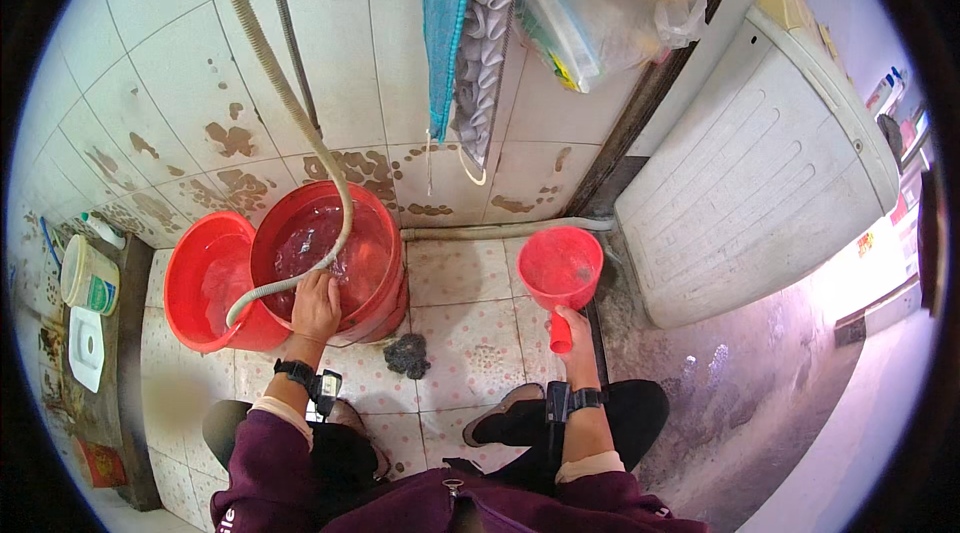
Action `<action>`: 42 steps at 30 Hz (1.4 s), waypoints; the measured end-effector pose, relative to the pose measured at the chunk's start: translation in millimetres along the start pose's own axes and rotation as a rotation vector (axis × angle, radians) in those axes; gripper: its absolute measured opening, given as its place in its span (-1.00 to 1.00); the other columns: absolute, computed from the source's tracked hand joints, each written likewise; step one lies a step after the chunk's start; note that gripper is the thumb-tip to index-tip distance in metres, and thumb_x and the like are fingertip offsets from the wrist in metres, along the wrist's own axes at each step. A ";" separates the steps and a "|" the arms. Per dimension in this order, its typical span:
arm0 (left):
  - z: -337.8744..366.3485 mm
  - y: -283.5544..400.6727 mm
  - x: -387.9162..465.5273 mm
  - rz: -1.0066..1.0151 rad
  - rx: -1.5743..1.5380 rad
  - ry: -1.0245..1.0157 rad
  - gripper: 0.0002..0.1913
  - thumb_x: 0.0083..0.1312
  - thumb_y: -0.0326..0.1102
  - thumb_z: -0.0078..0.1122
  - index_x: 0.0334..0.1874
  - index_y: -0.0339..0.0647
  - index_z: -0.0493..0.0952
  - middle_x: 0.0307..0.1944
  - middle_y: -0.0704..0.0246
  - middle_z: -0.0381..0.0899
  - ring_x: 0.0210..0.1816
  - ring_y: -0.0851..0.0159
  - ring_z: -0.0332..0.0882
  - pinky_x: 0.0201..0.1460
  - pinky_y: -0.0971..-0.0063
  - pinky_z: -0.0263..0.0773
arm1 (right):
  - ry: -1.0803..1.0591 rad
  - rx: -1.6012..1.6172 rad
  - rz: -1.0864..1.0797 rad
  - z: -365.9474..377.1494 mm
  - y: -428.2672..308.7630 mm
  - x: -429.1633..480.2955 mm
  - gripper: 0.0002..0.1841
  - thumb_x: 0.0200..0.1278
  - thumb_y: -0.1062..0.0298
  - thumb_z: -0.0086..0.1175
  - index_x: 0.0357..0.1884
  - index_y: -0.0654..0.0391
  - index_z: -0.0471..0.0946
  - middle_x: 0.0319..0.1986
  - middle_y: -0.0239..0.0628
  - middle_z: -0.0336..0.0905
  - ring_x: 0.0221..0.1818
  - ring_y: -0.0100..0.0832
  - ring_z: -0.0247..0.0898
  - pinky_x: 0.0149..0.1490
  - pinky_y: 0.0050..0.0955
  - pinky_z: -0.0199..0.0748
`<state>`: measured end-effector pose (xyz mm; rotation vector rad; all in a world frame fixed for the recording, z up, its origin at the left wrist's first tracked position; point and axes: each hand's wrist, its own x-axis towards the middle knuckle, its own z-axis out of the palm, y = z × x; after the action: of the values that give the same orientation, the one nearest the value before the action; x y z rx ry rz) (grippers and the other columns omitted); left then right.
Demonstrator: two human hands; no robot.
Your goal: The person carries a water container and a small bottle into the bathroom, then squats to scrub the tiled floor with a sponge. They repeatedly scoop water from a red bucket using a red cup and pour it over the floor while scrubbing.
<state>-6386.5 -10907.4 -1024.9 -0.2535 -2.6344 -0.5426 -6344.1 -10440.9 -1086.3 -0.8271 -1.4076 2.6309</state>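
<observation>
My left hand (316, 306) is closed against the ribbed grey hose (280, 287), at the near rim of a large red plastic bucket (395, 270); its fingertips are hidden. The bucket holds water and the hose arches across it. The hose's end hangs inside a smaller red bucket (178, 293) to the left, where some water shows. In my right hand (574, 326) is the tubular handle of a red plastic water dipper (561, 259), held above the tiled floor with its bowl facing up. A dark scouring pad (406, 356) lies on the floor between my hands.
A white appliance cabinet (750, 165) stands at the right. Along the wall's foot runs a drain hose (480, 231). Cloths (446, 30) and plastic bags (592, 22) hang ahead. On the left ledge (135, 383) are a tub (90, 275) and a white plastic piece (86, 349).
</observation>
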 end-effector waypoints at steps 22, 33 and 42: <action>214.6 219.5 -73.2 -0.303 -0.826 -0.901 -0.26 0.45 0.10 -0.03 0.45 -0.40 0.17 0.14 -0.19 0.49 0.02 -0.07 0.58 0.14 0.18 0.45 | 0.194 -0.327 0.014 -63.2 71.6 70.5 -0.62 0.03 0.58 0.29 -0.04 0.19 0.56 -0.22 -0.35 0.62 -0.29 -0.37 0.57 -0.24 -0.37 0.52; 246.9 182.4 -139.5 -0.794 -1.123 -0.851 -0.27 0.43 0.06 0.09 0.46 -0.30 0.16 -0.01 0.14 0.58 -0.10 0.25 0.64 -0.12 0.43 0.60 | -0.336 -0.484 -0.273 -24.2 163.5 8.1 -0.87 0.21 0.40 0.18 -0.22 0.17 0.57 -0.32 -0.26 0.60 -0.35 -0.36 0.56 -0.27 -0.40 0.56; 172.7 173.1 -134.6 -0.571 -0.740 -0.895 -0.31 0.31 0.10 0.20 0.23 -0.43 0.37 -0.06 0.06 0.65 -0.11 0.23 0.68 -0.16 0.39 0.59 | -0.196 0.054 0.429 14.7 170.4 -39.5 -0.80 0.21 0.29 0.22 -0.28 0.24 0.62 -0.34 -0.26 0.64 -0.32 -0.34 0.58 -0.19 -0.36 0.55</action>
<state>-6287.6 -10691.1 -1171.0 0.0924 -3.1911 -1.9945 -6282.5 -10563.0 -1196.3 -0.9837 -1.3137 3.1307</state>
